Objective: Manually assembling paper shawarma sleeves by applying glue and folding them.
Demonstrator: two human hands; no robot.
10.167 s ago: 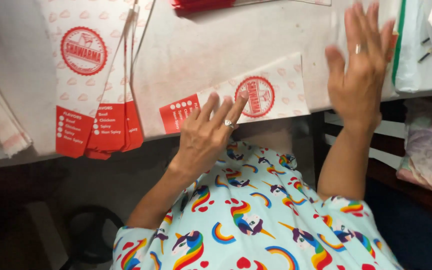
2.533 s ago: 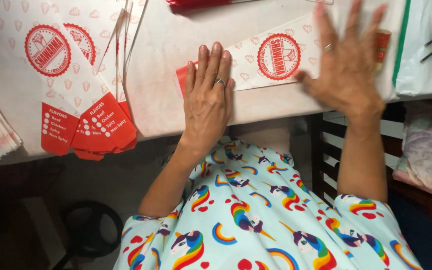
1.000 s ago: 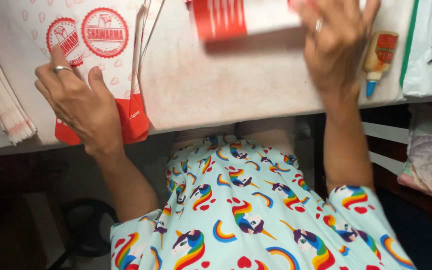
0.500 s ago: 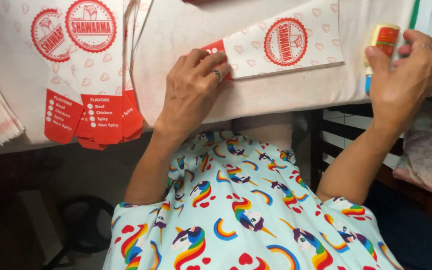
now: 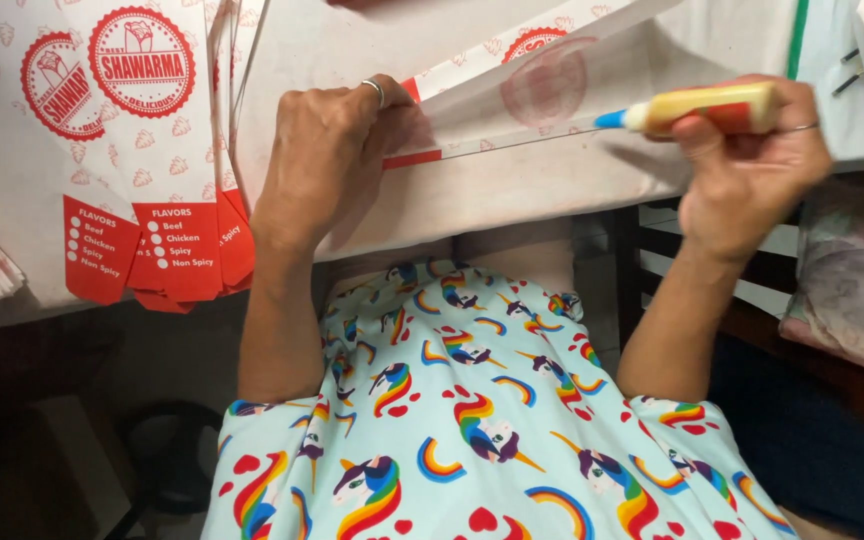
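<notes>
Gluing a folded paper sheet at the tabletop edge.

The left hand [image 5: 327,150] presses its fingers [image 5: 367,100] flat on the red-striped end of the sheet [image 5: 512,100], pinning it to the tabletop [image 5: 512,185]; they grasp nothing. The right hand [image 5: 752,160] has its fingers [image 5: 702,135] clenched around a yellow glue bottle [image 5: 702,108], whose blue tip touches the sheet's lower edge, between the two sets of fingers. Beyond the left fingers, away from the bottle, a stack of printed white-and-red bags [image 5: 167,170] overhangs the tabletop edge.
</notes>
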